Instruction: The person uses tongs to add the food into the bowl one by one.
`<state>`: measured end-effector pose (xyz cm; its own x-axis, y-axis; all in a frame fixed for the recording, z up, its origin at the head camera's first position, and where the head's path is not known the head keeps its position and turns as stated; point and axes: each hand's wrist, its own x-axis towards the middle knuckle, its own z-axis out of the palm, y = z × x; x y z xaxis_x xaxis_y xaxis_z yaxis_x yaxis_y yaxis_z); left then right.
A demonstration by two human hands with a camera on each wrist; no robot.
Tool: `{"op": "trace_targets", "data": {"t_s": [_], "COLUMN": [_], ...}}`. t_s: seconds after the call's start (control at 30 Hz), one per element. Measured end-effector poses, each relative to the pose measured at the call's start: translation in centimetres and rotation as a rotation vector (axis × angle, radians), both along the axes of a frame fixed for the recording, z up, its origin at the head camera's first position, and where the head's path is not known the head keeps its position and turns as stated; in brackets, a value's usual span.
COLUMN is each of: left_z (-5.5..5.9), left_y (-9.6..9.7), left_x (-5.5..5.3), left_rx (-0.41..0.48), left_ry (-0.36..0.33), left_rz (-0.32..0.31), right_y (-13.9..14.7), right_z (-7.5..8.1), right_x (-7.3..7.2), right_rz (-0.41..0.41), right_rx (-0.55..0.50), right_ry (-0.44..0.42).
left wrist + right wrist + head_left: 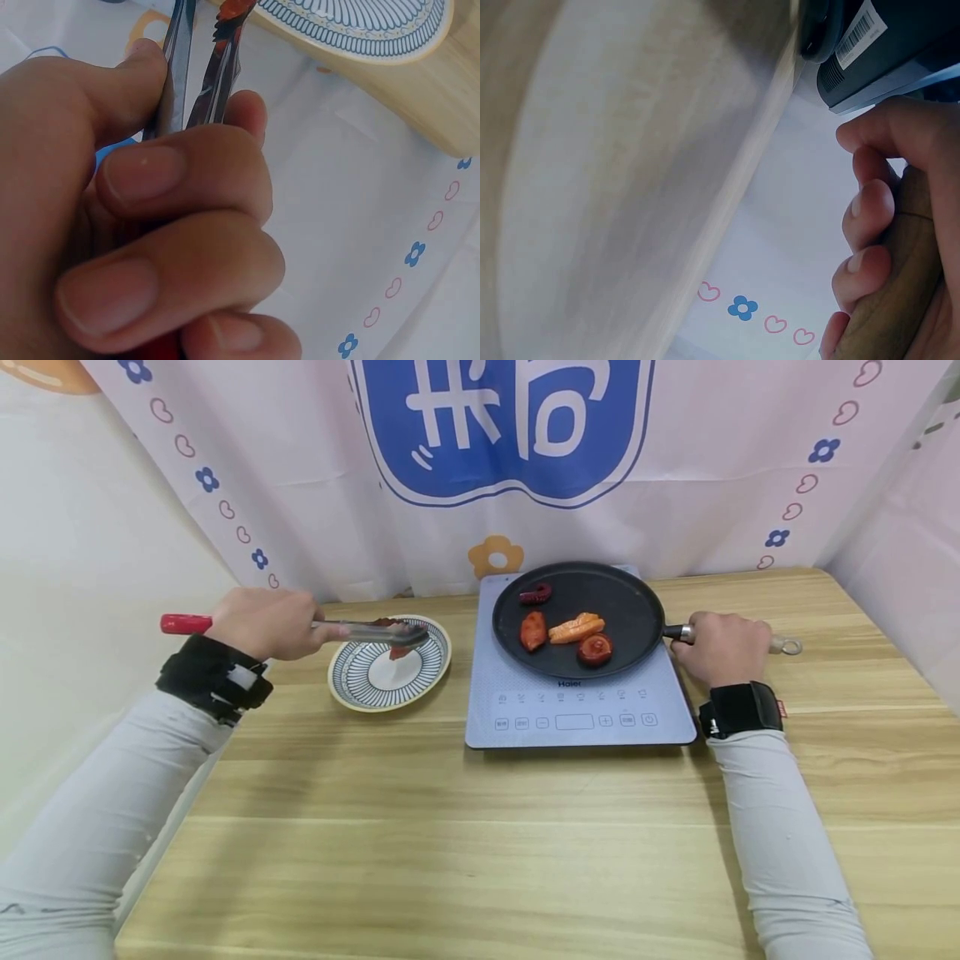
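Observation:
My left hand grips a pair of metal tongs with a red handle end. The tong tips are over a striped plate, at a reddish-brown food piece; in the left wrist view a red food piece shows by one tong arm. On the right, my right hand is wrapped around the wooden handle of a black frying pan. The pan holds a dark red curled piece, a reddish wing-shaped piece, an orange slab and a round brown-red piece.
Beneath the pan is a pale induction cooktop with touch buttons along its front. Both it and the plate stand on a wooden table. A white printed curtain hangs behind the table's back edge.

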<state>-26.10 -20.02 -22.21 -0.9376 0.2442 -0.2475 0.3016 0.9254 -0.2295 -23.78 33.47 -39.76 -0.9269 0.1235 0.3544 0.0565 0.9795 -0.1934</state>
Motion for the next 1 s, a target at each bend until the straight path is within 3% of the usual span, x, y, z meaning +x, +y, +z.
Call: {"op": "trace_targets", "data": {"t_s": [1.0], "left_z": [0.8], "left_y": [2.3], "left_x": [-0.5], "left_rx": [0.024], "left_ry": [-0.001], "left_rz": [0.003], "right_y": [0.0], "right_z": [0.1], "right_x": [0.1], "right_rz": [-0.011], "right_rx": [0.005], "right_ry": [-0.019]}}
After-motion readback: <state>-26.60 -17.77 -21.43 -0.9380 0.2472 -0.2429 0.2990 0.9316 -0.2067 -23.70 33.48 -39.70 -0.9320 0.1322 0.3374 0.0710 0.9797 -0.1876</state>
